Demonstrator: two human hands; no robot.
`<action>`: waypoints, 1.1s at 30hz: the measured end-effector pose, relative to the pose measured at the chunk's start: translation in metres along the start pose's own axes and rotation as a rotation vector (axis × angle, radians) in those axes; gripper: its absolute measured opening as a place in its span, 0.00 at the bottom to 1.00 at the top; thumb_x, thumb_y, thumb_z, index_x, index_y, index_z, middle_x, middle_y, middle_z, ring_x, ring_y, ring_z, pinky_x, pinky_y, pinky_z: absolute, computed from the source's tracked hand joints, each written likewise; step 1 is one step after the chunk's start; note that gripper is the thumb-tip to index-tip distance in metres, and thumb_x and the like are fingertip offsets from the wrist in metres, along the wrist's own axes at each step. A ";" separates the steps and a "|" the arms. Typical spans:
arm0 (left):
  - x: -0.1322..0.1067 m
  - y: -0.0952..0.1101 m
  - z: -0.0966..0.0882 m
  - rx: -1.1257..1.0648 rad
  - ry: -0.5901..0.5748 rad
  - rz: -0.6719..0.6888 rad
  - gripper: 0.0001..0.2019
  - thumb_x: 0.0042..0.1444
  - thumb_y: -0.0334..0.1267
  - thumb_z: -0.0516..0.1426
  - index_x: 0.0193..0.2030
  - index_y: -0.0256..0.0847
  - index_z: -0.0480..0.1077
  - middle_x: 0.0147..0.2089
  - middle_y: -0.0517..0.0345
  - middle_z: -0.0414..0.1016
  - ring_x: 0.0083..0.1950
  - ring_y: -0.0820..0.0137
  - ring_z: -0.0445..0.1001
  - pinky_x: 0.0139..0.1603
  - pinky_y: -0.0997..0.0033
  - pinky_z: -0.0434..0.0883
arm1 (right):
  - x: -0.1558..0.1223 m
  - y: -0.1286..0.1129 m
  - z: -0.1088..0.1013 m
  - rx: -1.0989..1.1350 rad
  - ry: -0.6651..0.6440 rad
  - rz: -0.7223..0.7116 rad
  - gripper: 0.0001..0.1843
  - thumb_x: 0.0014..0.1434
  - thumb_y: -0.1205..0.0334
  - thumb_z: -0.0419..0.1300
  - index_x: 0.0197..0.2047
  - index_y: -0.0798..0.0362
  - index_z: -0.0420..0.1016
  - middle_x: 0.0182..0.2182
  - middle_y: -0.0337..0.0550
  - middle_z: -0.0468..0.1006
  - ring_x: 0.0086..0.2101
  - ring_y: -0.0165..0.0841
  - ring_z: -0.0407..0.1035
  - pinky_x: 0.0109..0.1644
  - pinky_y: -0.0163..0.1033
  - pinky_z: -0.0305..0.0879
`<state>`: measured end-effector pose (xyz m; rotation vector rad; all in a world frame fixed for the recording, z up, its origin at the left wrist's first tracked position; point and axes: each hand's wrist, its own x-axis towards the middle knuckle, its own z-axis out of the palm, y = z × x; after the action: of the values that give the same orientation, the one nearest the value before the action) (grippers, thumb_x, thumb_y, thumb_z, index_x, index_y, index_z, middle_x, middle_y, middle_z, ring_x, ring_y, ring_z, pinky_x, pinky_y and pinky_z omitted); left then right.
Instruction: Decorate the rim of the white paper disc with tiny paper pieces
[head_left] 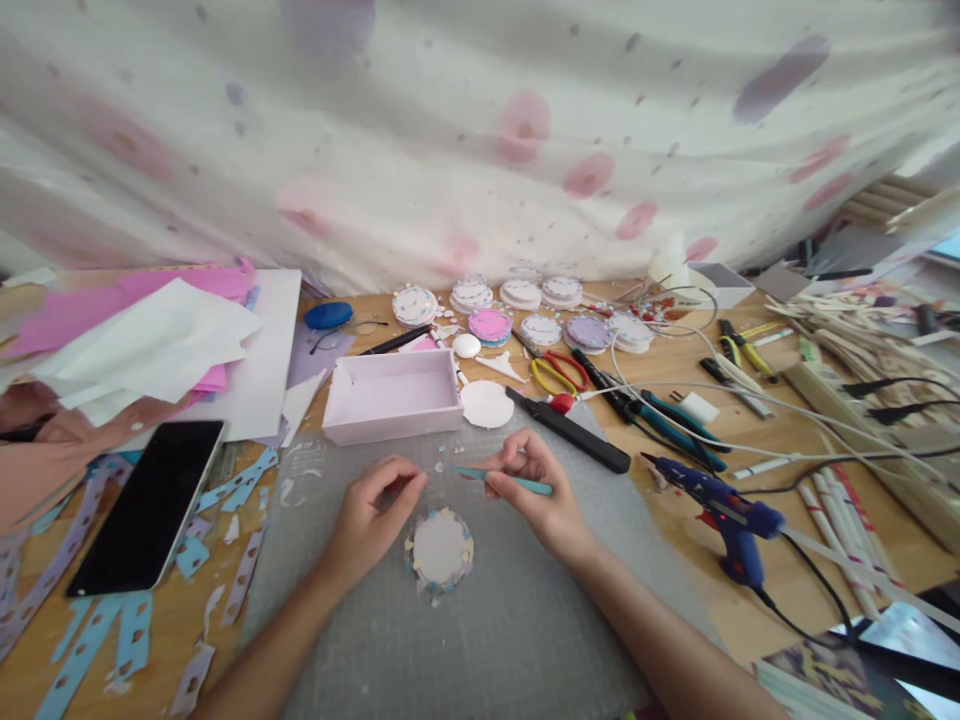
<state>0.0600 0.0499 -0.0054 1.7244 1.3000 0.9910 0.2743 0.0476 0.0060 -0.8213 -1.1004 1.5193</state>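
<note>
Thumb and fingertips of my left hand (375, 510) are pinched together above the grey cutting mat (525, 640); whatever they hold is too small to make out. My right hand (553, 508) grips a pair of teal tweezers (537, 486), whose tip points left toward the left fingertips. Between and just below both hands lies a round white paper disc (441, 552) with small blue and yellow pieces around its rim. Tiny paper bits lie on the mat near the fingertips.
A pale pink box (394, 425) stands behind the hands, beside a white paper circle (487, 404). Decorated round pieces (489, 324) line the back. Rightward are a black tool (577, 437), pliers (686, 425) and a blue glue gun (731, 515); leftward, a phone (150, 505) and punched strips (90, 655).
</note>
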 end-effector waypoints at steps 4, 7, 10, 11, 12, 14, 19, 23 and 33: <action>-0.001 0.003 -0.001 -0.085 -0.007 0.030 0.06 0.59 0.38 0.56 0.36 0.41 0.73 0.36 0.57 0.72 0.38 0.70 0.70 0.39 0.73 0.67 | -0.002 -0.001 0.005 -0.009 -0.020 0.013 0.15 0.57 0.60 0.64 0.35 0.48 0.58 0.30 0.35 0.77 0.27 0.26 0.67 0.33 0.32 0.63; -0.001 0.005 -0.002 -0.131 -0.019 0.039 0.04 0.57 0.37 0.57 0.35 0.40 0.72 0.35 0.57 0.72 0.36 0.70 0.70 0.38 0.72 0.68 | -0.003 -0.002 0.009 -0.026 -0.048 0.023 0.15 0.57 0.58 0.64 0.35 0.49 0.58 0.30 0.36 0.78 0.27 0.26 0.67 0.34 0.33 0.64; -0.001 0.006 -0.002 -0.150 -0.035 0.038 0.05 0.58 0.37 0.57 0.33 0.40 0.72 0.34 0.56 0.72 0.38 0.69 0.71 0.40 0.71 0.68 | -0.004 -0.002 0.013 -0.056 -0.064 0.035 0.17 0.57 0.56 0.64 0.34 0.48 0.57 0.30 0.37 0.78 0.27 0.27 0.68 0.34 0.34 0.64; -0.001 0.005 -0.003 -0.151 -0.041 0.039 0.05 0.58 0.37 0.57 0.33 0.40 0.72 0.34 0.56 0.72 0.38 0.69 0.71 0.40 0.71 0.68 | -0.005 -0.002 0.014 -0.065 -0.065 0.034 0.17 0.57 0.55 0.64 0.34 0.48 0.56 0.30 0.37 0.78 0.27 0.27 0.68 0.34 0.35 0.64; -0.001 0.005 -0.003 -0.151 -0.046 0.038 0.05 0.58 0.37 0.57 0.32 0.40 0.72 0.34 0.56 0.72 0.38 0.69 0.71 0.40 0.71 0.68 | -0.005 -0.002 0.014 -0.074 -0.064 0.032 0.17 0.57 0.55 0.64 0.34 0.48 0.56 0.30 0.37 0.78 0.28 0.28 0.68 0.34 0.35 0.64; -0.001 0.004 -0.003 -0.150 -0.049 0.031 0.05 0.58 0.37 0.57 0.32 0.40 0.72 0.33 0.57 0.72 0.37 0.69 0.70 0.39 0.71 0.67 | -0.005 -0.002 0.014 -0.081 -0.064 0.024 0.17 0.58 0.56 0.64 0.35 0.48 0.56 0.31 0.38 0.78 0.28 0.27 0.68 0.34 0.35 0.65; -0.002 0.002 -0.003 -0.145 -0.051 0.019 0.06 0.58 0.37 0.57 0.31 0.40 0.72 0.32 0.58 0.71 0.36 0.70 0.70 0.37 0.72 0.67 | -0.006 0.000 0.011 -0.068 -0.057 0.014 0.15 0.59 0.59 0.63 0.35 0.48 0.56 0.31 0.36 0.78 0.28 0.27 0.68 0.35 0.34 0.64; -0.001 0.003 -0.003 -0.155 -0.038 0.007 0.06 0.58 0.36 0.57 0.31 0.40 0.72 0.32 0.58 0.72 0.36 0.71 0.70 0.38 0.73 0.67 | -0.003 0.000 0.006 -0.075 0.031 -0.007 0.15 0.57 0.58 0.64 0.34 0.48 0.58 0.31 0.36 0.77 0.27 0.27 0.67 0.33 0.34 0.64; -0.001 0.003 -0.002 -0.184 -0.010 -0.027 0.04 0.57 0.35 0.58 0.33 0.41 0.74 0.36 0.57 0.74 0.40 0.69 0.72 0.41 0.73 0.69 | 0.000 -0.001 0.001 -0.144 0.110 -0.040 0.09 0.62 0.55 0.59 0.36 0.48 0.63 0.31 0.38 0.75 0.28 0.28 0.65 0.34 0.36 0.62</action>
<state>0.0592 0.0488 -0.0017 1.5667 1.1834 1.0511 0.2733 0.0472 0.0075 -0.9641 -1.1482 1.3571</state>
